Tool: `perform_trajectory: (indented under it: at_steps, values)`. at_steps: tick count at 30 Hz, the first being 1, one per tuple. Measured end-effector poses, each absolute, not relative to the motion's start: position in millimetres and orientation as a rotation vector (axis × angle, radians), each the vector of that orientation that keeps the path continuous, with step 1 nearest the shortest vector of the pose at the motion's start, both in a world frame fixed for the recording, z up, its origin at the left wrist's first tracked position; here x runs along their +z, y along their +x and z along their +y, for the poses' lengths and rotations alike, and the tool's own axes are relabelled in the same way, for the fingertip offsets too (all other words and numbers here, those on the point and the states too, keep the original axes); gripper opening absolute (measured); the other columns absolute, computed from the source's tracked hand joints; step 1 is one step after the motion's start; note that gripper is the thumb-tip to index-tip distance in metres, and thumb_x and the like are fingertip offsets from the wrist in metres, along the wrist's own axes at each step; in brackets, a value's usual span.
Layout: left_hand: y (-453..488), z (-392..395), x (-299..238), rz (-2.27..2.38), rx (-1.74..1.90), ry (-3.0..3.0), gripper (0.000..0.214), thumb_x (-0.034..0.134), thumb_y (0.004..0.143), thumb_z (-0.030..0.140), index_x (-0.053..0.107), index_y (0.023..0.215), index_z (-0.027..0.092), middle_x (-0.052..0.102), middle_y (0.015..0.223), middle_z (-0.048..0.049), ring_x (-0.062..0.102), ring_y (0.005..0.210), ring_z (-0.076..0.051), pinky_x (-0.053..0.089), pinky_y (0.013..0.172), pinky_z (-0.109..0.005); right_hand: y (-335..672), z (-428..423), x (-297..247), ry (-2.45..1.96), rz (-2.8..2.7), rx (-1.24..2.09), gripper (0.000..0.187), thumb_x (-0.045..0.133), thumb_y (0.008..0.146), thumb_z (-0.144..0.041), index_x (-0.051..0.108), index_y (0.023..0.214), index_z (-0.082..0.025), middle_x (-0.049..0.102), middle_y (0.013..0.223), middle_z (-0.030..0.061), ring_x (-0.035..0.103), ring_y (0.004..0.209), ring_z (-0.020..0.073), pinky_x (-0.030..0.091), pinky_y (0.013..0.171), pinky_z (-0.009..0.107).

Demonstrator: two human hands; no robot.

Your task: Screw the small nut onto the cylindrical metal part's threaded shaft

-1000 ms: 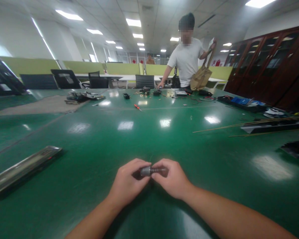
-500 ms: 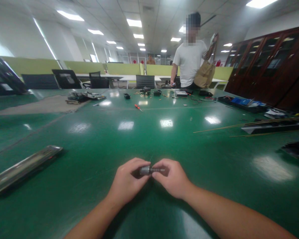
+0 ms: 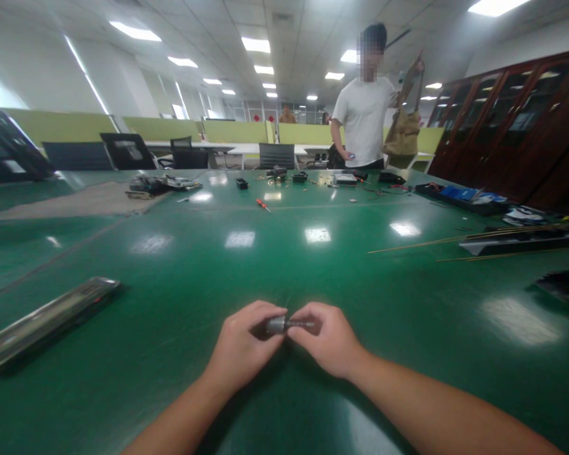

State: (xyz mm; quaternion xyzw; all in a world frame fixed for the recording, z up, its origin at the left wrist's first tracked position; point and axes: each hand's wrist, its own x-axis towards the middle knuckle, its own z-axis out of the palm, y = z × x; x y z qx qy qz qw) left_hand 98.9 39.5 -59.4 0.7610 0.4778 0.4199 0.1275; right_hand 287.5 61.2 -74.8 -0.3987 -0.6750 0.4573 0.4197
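Near the front of the green table, my left hand is closed on a small grey metal cylinder. A thin ridged shaft sticks out of the cylinder to the right, like a small motor with a screw shaft. My right hand is closed, its thumb and forefinger pinching around this shaft close to the cylinder's end. The two hands almost meet at the fingertips. My palms and the cylinder's left end are partly hidden behind the fingers.
A long metal tray lies left. Farther off are a red screwdriver, a heap of parts and a black box with blue items. Thin rods jut in from the right. Across the table stands a person with a bag.
My hands have stayed nearly in place, with only a slight shift of the shaft between my right fingers. Across the table, the person has moved a little right, and the bag hangs farther right.
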Motion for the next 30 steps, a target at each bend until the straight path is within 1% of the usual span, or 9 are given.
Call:
perform_trajectory:
  at_steps: [7, 14, 21, 30]
  values:
    - [99.9, 39.9, -58.0, 1.396, 1.211, 2.193, 0.015, 0.068, 0.081, 0.021, 0.073, 0.095, 0.022, 0.071, 0.092, -0.0043, 0.067, 0.083, -0.018, 0.053, 0.073, -0.027, 287.9, 61.6, -73.6, -1.015, -1.693, 1.155, 0.01, 0.07, 0.077, -0.023, 0.072, 0.085, -0.017, 0.073, 0.081, 0.0037, 0.066, 0.073, 0.0175, 0.051, 0.068, 0.027]
    - [97.2, 39.8, -60.3, 1.409, 1.202, 2.187, 0.018, 0.071, 0.079, 0.019, 0.072, 0.097, 0.023, 0.071, 0.093, -0.0018, 0.067, 0.085, -0.016, 0.052, 0.076, -0.026, 288.1, 62.8, -76.3, -1.016, -1.69, 1.156, 0.011, 0.07, 0.076, -0.022, 0.072, 0.085, -0.016, 0.072, 0.08, 0.0037, 0.065, 0.072, 0.0174, 0.05, 0.067, 0.026]
    - [97.7, 39.8, -59.5, 1.382, 1.213, 2.185, 0.018, 0.07, 0.08, 0.019, 0.072, 0.097, 0.023, 0.071, 0.093, -0.0018, 0.067, 0.084, -0.016, 0.052, 0.075, -0.026, 287.8, 62.8, -75.8, -1.017, -1.68, 1.166, 0.011, 0.07, 0.076, -0.021, 0.071, 0.085, -0.016, 0.072, 0.08, 0.004, 0.065, 0.072, 0.0174, 0.05, 0.067, 0.027]
    - [98.6, 40.3, -56.9, 1.412, 1.185, 2.193, 0.015, 0.07, 0.081, 0.023, 0.072, 0.096, 0.023, 0.071, 0.093, -0.0032, 0.067, 0.084, -0.018, 0.052, 0.075, -0.027, 288.0, 63.0, -74.6, -1.034, -1.676, 1.151, 0.009, 0.069, 0.075, -0.02, 0.071, 0.083, -0.017, 0.07, 0.077, 0.0018, 0.062, 0.068, 0.0154, 0.048, 0.064, 0.025]
